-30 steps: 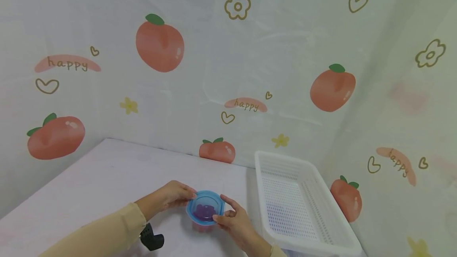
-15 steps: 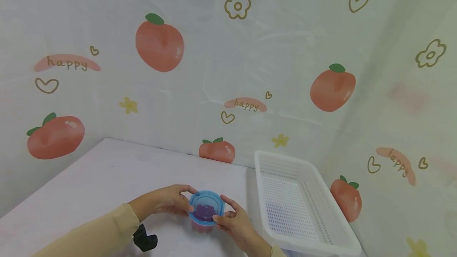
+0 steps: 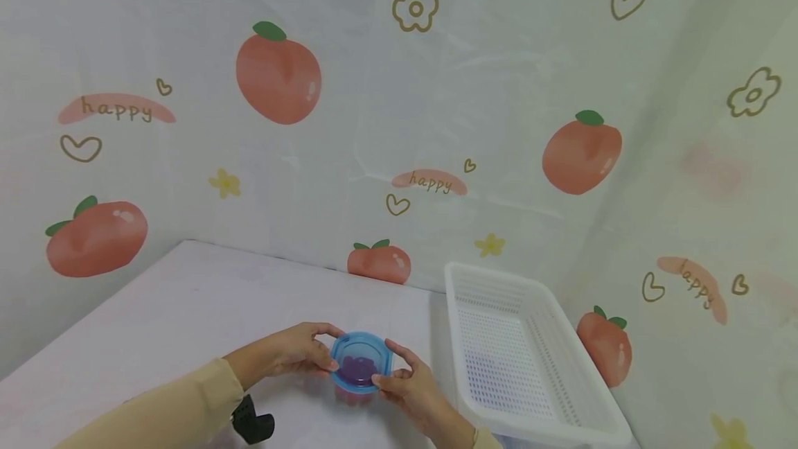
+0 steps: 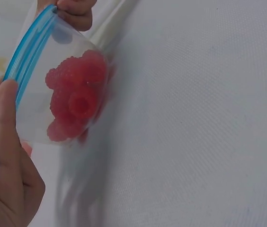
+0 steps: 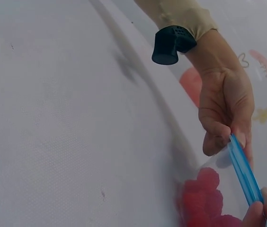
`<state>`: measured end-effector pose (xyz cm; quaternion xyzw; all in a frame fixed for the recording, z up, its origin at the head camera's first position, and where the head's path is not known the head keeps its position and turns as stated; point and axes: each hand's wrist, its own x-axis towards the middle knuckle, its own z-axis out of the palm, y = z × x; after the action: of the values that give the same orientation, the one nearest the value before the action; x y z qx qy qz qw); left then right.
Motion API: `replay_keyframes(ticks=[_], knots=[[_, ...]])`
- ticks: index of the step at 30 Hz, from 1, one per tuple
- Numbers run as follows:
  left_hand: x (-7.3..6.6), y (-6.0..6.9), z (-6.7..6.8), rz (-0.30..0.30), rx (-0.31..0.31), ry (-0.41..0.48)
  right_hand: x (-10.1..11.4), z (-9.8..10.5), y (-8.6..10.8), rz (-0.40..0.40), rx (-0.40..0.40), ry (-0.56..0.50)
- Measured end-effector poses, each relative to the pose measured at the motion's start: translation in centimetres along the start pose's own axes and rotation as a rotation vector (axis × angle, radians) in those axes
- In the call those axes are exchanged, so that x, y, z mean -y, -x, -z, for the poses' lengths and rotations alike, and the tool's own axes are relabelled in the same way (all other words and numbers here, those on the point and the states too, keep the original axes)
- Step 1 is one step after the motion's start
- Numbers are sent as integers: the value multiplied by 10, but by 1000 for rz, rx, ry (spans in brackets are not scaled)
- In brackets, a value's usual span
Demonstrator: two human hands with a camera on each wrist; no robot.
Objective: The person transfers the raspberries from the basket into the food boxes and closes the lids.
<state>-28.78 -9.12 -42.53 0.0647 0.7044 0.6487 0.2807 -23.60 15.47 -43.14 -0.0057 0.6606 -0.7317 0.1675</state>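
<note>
A clear bowl (image 4: 36, 125) with a blue lid (image 3: 361, 352) is held between both hands. Red raspberries (image 4: 74, 97) show through its wall and look purple through the lid. On the left side, my left hand (image 3: 299, 350) pinches the lid's rim, thumb toward me and index finger at the far edge. My right hand (image 3: 416, 393) pinches the opposite side in a similar way. The right wrist view shows the lid edge-on, running from my left fingers (image 5: 216, 127) to my right fingers (image 5: 254, 215). Whether the bowl's base touches the table is hard to tell.
A white perforated plastic basket (image 3: 511, 414) stands to the right of the hands. The white table (image 3: 206, 303) meets a fruit-printed curtain (image 3: 349, 123) at the back. A black wrist camera (image 3: 252, 421) sits on the left wrist.
My left hand shifted its hold on the rim in the first half second: the thumb came toward me and the wrist moved slightly left. The right hand and bowl have stayed nearly still.
</note>
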Motion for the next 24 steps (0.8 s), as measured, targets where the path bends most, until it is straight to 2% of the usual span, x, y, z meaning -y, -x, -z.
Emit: replay_keyframes(ticks=[5,12,16,18,24], knots=[[-2,0,0,4,-7,-33,2,2,-1,3,25,27],[1,5,2,38,19,-148,0,6,1,12,74,109],[1,9,5,27,38,-223,1,9,5,6,45,182],[-2,11,6,10,26,-279,3,10,9,8,18,217],[-23,13,13,-38,-80,-461,19,9,27,48,-20,426]])
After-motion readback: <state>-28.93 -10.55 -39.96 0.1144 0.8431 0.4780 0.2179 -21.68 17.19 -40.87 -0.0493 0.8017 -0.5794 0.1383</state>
